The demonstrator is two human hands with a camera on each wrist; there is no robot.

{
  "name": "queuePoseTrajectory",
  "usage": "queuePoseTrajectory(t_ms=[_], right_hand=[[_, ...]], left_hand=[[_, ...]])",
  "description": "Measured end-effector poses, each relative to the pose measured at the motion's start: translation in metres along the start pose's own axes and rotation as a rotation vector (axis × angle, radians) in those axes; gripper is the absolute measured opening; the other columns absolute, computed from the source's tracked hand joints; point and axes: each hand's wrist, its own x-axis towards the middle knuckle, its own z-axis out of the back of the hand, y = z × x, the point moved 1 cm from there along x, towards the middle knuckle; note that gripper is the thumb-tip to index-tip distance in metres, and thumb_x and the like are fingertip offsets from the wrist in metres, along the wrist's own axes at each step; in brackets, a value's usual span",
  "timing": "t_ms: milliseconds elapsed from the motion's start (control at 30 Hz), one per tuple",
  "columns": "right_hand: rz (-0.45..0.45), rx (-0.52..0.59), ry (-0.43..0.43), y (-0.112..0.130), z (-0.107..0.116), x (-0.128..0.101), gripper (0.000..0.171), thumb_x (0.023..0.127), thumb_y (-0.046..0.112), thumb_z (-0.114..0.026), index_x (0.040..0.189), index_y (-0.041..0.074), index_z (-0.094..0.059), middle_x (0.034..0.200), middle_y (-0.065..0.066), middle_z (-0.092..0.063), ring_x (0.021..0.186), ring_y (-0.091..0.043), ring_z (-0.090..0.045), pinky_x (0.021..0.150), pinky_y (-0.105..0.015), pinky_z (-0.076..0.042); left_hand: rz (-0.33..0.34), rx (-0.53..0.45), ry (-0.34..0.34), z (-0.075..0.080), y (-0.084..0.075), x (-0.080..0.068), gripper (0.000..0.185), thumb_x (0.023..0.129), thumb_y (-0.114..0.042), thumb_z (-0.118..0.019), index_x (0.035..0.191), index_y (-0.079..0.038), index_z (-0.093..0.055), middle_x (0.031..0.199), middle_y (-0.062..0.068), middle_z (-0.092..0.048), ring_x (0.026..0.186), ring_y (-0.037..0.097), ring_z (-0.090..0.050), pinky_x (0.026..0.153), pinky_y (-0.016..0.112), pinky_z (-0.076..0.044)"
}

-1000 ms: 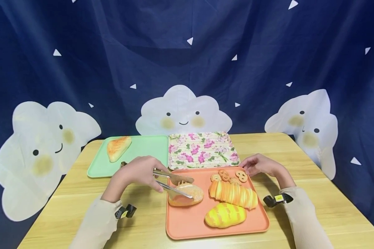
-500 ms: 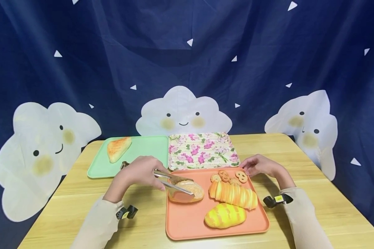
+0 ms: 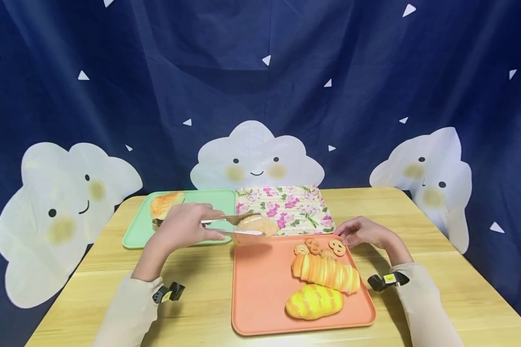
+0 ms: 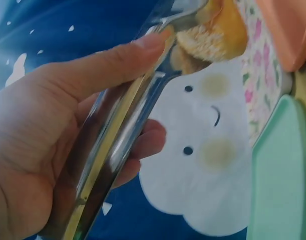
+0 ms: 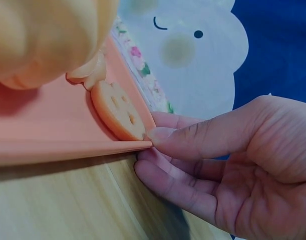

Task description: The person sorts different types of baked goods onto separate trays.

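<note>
My left hand (image 3: pixel 186 224) grips metal tongs (image 4: pixel 117 130), with the thumb along one arm and the fingers curled behind. Between the tong tips is an oval bread roll (image 3: pixel 260 226) with a pale crumbly topping, raised above the far-left corner of the orange tray (image 3: pixel 260 308). In the left wrist view the roll (image 4: pixel 218 37) shows at the top, partly covered by the tong ends. At the orange tray's far-right corner my right hand (image 3: pixel 362 230) pinches the rim between thumb and fingers, close beside a pretzel-shaped cookie (image 5: pixel 117 110).
On the orange tray lie a ridged bread (image 3: pixel 325 272), a yellow bread (image 3: pixel 314 302) and several small cookies (image 3: pixel 312 246). A green tray (image 3: pixel 208 197) holding a triangular bread (image 3: pixel 165 202) stands at the back left. Beside it is a floral tray (image 3: pixel 308 207).
The left hand has lifted the roll off the orange tray with the tongs and moved it up and away toward the floral tray. The right hand stays at the tray corner.
</note>
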Motion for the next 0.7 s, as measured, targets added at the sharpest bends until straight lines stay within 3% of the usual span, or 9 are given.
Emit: queuePoseTrajectory(t_ms=[133, 267, 367, 467, 567, 700], right_hand=[[-0.015, 0.002, -0.018, 0.001, -0.001, 0.000, 0.035, 0.085, -0.002, -0.071, 0.118, -0.016, -0.065, 0.099, -0.020, -0.072, 0.083, -0.011, -0.064, 0.075, -0.025, -0.055], [-0.016, 0.009, -0.020, 0.000, -0.001, 0.000, 0.036, 0.084, -0.003, -0.071, 0.118, -0.015, -0.065, 0.097, -0.017, -0.072, 0.082, -0.010, -0.064, 0.074, -0.025, -0.055], [-0.006, 0.002, -0.011, 0.000, 0.000, 0.000, 0.035, 0.086, -0.001, -0.071, 0.117, -0.014, -0.066, 0.097, -0.017, -0.072, 0.082, -0.011, -0.065, 0.075, -0.025, -0.056], [-0.005, -0.003, -0.008, -0.001, 0.001, 0.000, 0.034, 0.086, 0.000, -0.072, 0.117, -0.013, -0.067, 0.097, -0.018, -0.073, 0.081, -0.011, -0.065, 0.075, -0.026, -0.056], [-0.010, -0.006, -0.010, -0.002, 0.001, 0.000, 0.034, 0.086, 0.000, -0.072, 0.117, -0.013, -0.067, 0.099, -0.019, -0.073, 0.082, -0.012, -0.065, 0.075, -0.026, -0.056], [-0.018, -0.009, -0.010, -0.003, 0.000, 0.001, 0.035, 0.086, 0.000, -0.072, 0.118, -0.013, -0.067, 0.101, -0.020, -0.073, 0.083, -0.013, -0.065, 0.075, -0.026, -0.056]], left_hand=[[0.061, 0.046, -0.154, 0.011, 0.011, -0.007, 0.051, 0.076, -0.053, -0.084, 0.120, -0.027, -0.078, 0.088, -0.006, -0.071, 0.064, 0.007, -0.056, 0.051, 0.026, -0.034], [0.176, 0.103, -0.281, 0.018, 0.020, -0.011, 0.051, 0.077, -0.052, -0.083, 0.120, -0.025, -0.077, 0.078, -0.003, -0.063, 0.058, 0.012, -0.052, 0.046, 0.029, -0.030], [0.241, 0.169, -0.375, 0.017, 0.029, -0.012, 0.051, 0.076, -0.052, -0.084, 0.118, -0.023, -0.077, 0.070, -0.002, -0.054, 0.051, 0.014, -0.042, 0.043, 0.031, -0.024], [0.285, 0.225, -0.470, 0.011, 0.039, -0.011, 0.052, 0.074, -0.049, -0.086, 0.115, -0.018, -0.078, 0.072, 0.002, -0.059, 0.047, 0.016, -0.039, 0.042, 0.031, -0.022], [0.360, 0.241, -0.501, 0.004, 0.048, -0.010, 0.054, 0.074, -0.047, -0.087, 0.115, -0.014, -0.077, 0.079, 0.009, -0.065, 0.047, 0.023, -0.045, 0.041, 0.033, -0.025], [0.501, 0.234, -0.440, -0.006, 0.060, -0.012, 0.057, 0.079, -0.045, -0.084, 0.121, -0.009, -0.073, 0.093, 0.016, -0.069, 0.055, 0.032, -0.054, 0.043, 0.038, -0.032]])
